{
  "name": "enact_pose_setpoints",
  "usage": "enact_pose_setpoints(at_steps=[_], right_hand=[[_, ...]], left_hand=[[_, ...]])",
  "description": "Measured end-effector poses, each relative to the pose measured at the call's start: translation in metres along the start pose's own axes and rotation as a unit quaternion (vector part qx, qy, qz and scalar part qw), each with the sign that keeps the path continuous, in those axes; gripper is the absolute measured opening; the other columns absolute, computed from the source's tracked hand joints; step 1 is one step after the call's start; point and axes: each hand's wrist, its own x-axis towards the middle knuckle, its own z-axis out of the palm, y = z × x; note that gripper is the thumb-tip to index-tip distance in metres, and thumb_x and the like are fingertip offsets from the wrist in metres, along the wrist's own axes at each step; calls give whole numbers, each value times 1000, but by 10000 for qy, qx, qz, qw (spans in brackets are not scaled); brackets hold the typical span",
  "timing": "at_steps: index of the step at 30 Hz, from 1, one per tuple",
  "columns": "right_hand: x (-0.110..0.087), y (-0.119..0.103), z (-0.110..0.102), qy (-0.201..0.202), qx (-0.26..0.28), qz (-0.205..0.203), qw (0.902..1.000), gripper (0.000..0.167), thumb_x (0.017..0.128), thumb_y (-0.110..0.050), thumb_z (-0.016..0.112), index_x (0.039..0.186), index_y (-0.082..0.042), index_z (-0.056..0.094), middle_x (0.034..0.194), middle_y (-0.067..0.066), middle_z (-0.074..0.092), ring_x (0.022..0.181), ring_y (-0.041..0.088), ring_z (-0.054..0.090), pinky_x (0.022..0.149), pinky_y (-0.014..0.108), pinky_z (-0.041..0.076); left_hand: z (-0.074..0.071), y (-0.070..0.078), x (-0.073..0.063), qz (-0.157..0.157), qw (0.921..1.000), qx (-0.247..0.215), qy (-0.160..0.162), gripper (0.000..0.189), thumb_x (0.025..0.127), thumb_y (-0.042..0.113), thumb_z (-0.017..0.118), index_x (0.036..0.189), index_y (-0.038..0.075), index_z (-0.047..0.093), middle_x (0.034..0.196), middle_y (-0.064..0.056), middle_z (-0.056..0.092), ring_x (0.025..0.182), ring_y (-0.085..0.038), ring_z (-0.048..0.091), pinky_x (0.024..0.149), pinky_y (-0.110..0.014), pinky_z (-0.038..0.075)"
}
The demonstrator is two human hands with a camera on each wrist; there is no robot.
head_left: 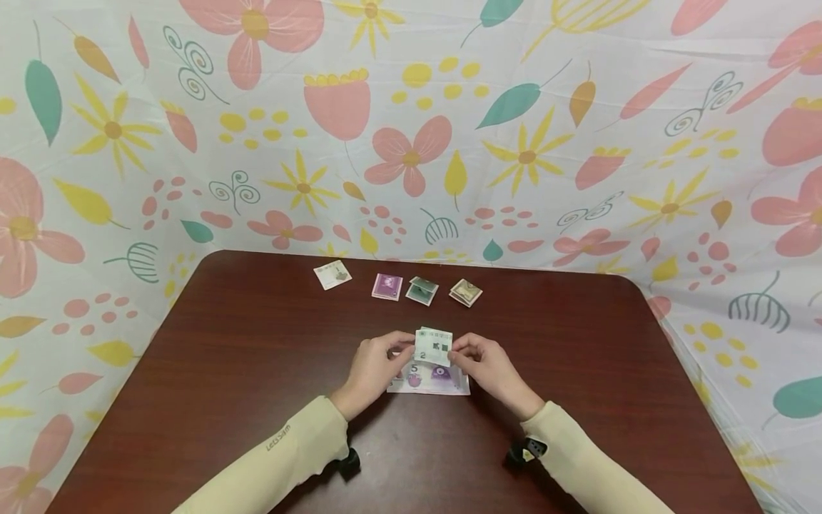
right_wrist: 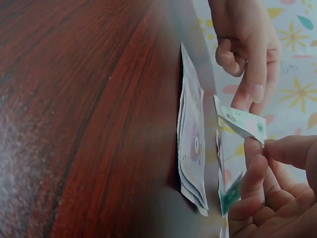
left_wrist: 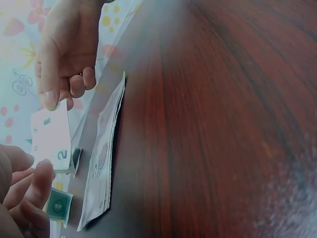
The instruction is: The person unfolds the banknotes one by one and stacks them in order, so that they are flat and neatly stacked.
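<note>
A folded pale green play banknote (head_left: 434, 346) marked 2 is held up between both hands. At its left edge, my left hand (head_left: 375, 368) pinches it with thumb and fingers. My right hand (head_left: 489, 368) grips the opposite edge, its thumb lying on the front of the note in the left wrist view. In the right wrist view the note (right_wrist: 245, 122) shows a slanted fold. Just below the hands, a few larger purple banknotes (head_left: 427, 385) marked 5 lie stacked flat on the table, partly covered by the green note and the left hand.
Along the table's far side lie a pale folded note (head_left: 332, 274), a purple folded note (head_left: 387, 287), a dark green folded note (head_left: 422, 292) and a tan folded note (head_left: 465, 292). The dark wooden table (head_left: 257, 357) meets a flower-printed cloth (head_left: 411, 107) behind.
</note>
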Motion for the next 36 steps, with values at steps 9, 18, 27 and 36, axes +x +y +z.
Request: enact_pose_setpoints(at_steps=[9, 18, 27, 36], right_hand=[[-1, -1, 2, -70, 14, -85, 9999, 6, 97, -6, 71, 99, -1, 69, 82, 12, 72, 68, 5, 59, 62, 23, 46], [-1, -1, -1, -160, 0, -191, 9997, 8, 97, -6, 71, 100, 0, 69, 89, 8, 75, 77, 16, 68, 66, 24, 50], [-2, 1, -5, -150, 128, -249, 9995, 11, 99, -7, 69, 109, -1, 71, 95, 13, 74, 75, 19, 66, 66, 24, 51], [4, 3, -7, -122, -236, -681, 9973, 41, 99, 2, 63, 138, -6, 63, 122, 16, 71, 83, 19, 66, 73, 29, 52]], left_hand=[[3, 2, 4, -99, 9995, -74, 280, 11, 91, 13, 80, 95, 15, 71, 87, 3, 74, 71, -8, 60, 68, -24, 49], [4, 1, 4, -176, 9962, -834, 171, 5, 94, 8, 77, 96, 5, 74, 83, -4, 74, 56, -5, 58, 54, -22, 51], [-1, -2, 2, -119, 9934, -1136, 134, 6, 94, 6, 75, 99, 3, 79, 78, -8, 74, 48, -5, 55, 49, -21, 46], [-5, -3, 0, -2, 9899, -1384, -322, 7, 94, 7, 76, 98, 2, 80, 79, -12, 73, 51, -5, 52, 50, -20, 42]])
